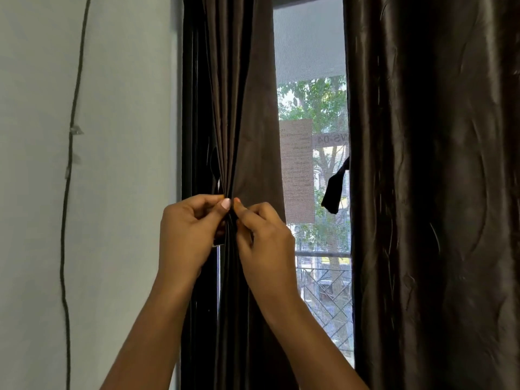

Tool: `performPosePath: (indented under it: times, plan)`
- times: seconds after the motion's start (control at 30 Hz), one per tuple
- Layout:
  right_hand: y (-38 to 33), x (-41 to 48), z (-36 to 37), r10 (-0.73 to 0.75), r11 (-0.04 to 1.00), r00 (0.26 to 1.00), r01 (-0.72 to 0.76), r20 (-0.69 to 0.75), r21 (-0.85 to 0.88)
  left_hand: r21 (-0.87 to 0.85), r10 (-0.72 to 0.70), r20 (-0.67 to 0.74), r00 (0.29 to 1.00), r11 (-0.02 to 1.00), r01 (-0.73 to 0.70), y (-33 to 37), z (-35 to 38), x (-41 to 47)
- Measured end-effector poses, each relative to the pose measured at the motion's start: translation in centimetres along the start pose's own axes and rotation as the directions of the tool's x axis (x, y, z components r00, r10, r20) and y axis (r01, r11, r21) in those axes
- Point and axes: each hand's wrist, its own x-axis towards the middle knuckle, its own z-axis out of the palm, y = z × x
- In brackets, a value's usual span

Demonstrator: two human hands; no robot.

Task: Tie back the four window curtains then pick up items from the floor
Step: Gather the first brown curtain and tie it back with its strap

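The left hand [185, 229] and right hand [264, 237] are pinching the bunched dark brown satin curtain [239, 108] at the window's [323, 243] left edge; another brown curtain [436, 192] (black strap [334, 190] dangling beside it) is hanging right.

A pale wall [126, 164] stood at left; a dark cable [65, 220] ran down it, held by clear clips [76, 131]. The window [309, 52] admitted daylight, its upper part grey; a paper sheet [298, 170] was stuck to the glass, and a tree [318, 99] and railing [326, 288] showed outside.
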Motion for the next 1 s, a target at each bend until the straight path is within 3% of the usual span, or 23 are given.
performPosePath:
  times: [0.23, 0.37, 0.43, 0.53, 0.6, 0.67, 0.73, 0.77, 0.83, 0.93, 1.0]
  plan:
    - [0.3, -0.2, -0.5, -0.060, 0.989, 0.993, 0.073, 0.104, -0.132, -0.001, -0.016, 0.088, 0.996, 1.000, 0.016, 0.8, -0.5, 0.4]
    - [0.9, -0.2, -1.3, -0.125, 0.983, 0.971, 0.150, 0.204, -0.110, 0.087, -0.015, 0.044, 0.999, 0.996, 0.011, 0.4, -0.7, 1.3]
    - [1.9, 0.0, -1.9, -0.059, 0.998, 0.973, 0.064, 0.223, -0.013, 0.143, 0.006, -0.008, 1.000, 0.990, -0.005, -0.1, -0.8, 1.5]
    - [4.4, 1.0, -2.0, 0.203, 0.976, 0.978, -0.207, 0.055, 0.068, 0.270, 0.073, -0.061, 0.995, 0.961, -0.054, -0.2, -0.8, 1.6]
    - [6.0, 2.1, -1.4, 0.457, 0.878, 0.887, -0.462, 0.070, 0.124, 0.332, 0.097, -0.068, 0.993, 0.941, -0.069, -0.2, -1.0, 1.6]
    - [7.1, 3.4, -0.6, 0.639, 0.652, 0.714, -0.700, 0.286, 0.292, 0.371, 0.108, -0.077, 0.991, 0.926, -0.072, -0.4, -1.5, 1.8]
    - [8.0, 4.4, 0.1, 0.675, 0.420, 0.556, -0.830, 0.484, 0.368, 0.396, 0.110, -0.085, 0.990, 0.916, -0.067, -0.9, -2.1, 2.2]
    - [8.1, 4.6, 0.3, 0.656, 0.388, 0.531, -0.847, 0.536, 0.365, 0.407, 0.109, -0.089, 0.990, 0.911, -0.064, -1.2, -2.5, 2.3]
    - [8.1, 4.6, 0.6, 0.625, 0.409, 0.567, -0.824, 0.536, 0.393, 0.425, 0.106, -0.095, 0.990, 0.904, -0.056, -1.6, -3.1, 2.7]
    - [7.7, 4.0, 0.9, 0.644, 0.503, 0.688, -0.710, 0.334, 0.493, 0.434, 0.109, -0.097, 0.989, 0.899, -0.056, -2.0, -3.9, 3.3]
    - [7.0, 3.4, 0.9, 0.642, 0.621, 0.745, -0.644, 0.181, 0.447, 0.429, 0.107, -0.084, 0.991, 0.901, -0.061, -2.3, -4.2, 3.5]
